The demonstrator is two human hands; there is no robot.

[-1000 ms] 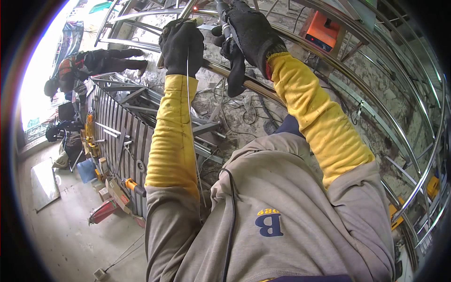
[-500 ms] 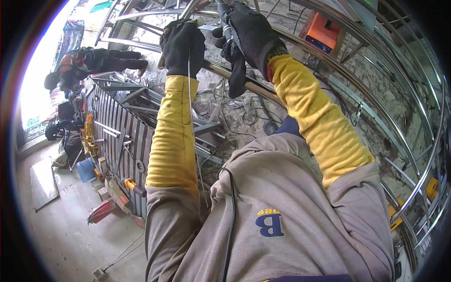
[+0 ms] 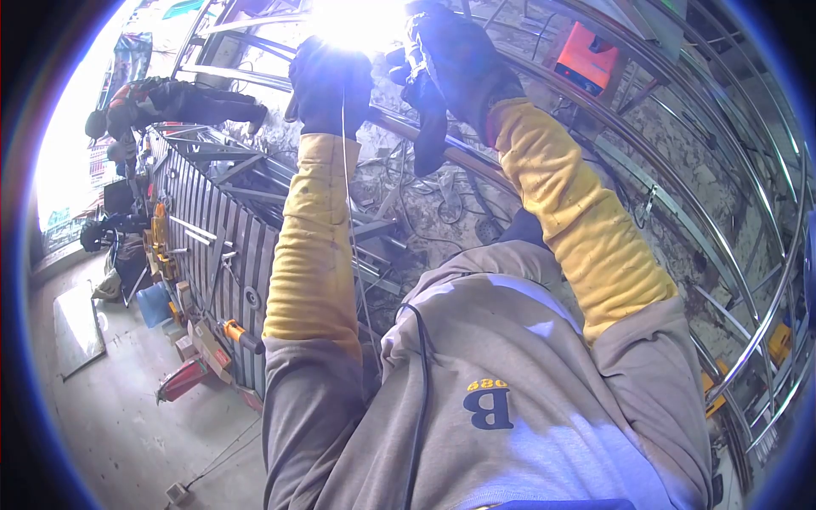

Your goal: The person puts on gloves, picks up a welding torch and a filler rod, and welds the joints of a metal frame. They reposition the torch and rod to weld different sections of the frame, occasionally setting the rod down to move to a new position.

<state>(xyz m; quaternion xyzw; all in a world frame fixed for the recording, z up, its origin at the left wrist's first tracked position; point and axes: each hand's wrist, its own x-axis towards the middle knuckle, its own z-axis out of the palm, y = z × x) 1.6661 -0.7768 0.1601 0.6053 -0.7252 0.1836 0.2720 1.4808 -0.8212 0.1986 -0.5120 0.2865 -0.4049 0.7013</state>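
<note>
A glaring white welding arc (image 3: 361,19) burns at the top, just beyond my hands, and washes out the joint under it. My left hand (image 3: 331,89), in a black glove with a yellow sleeve, is closed on a thin filler rod (image 3: 348,195) that trails back along my forearm. My right hand (image 3: 459,64), gloved the same way, is wrapped around a welding torch (image 3: 415,58); the torch's tip is lost in the glare. Below my hands runs a shiny metal tube (image 3: 395,126) of a large frame.
Curved metal tubes (image 3: 722,246) rise on the right, near an orange machine (image 3: 586,58). A slatted metal table (image 3: 212,280) on the left carries an orange-handled tool (image 3: 242,336). Another person (image 3: 170,102) bends over beyond it. Cables (image 3: 455,195) lie on the floor.
A bright arc has lit up between my hands, casting bluish light over my gloves and shirt. My hands have hardly moved. The other person has bent slightly lower.
</note>
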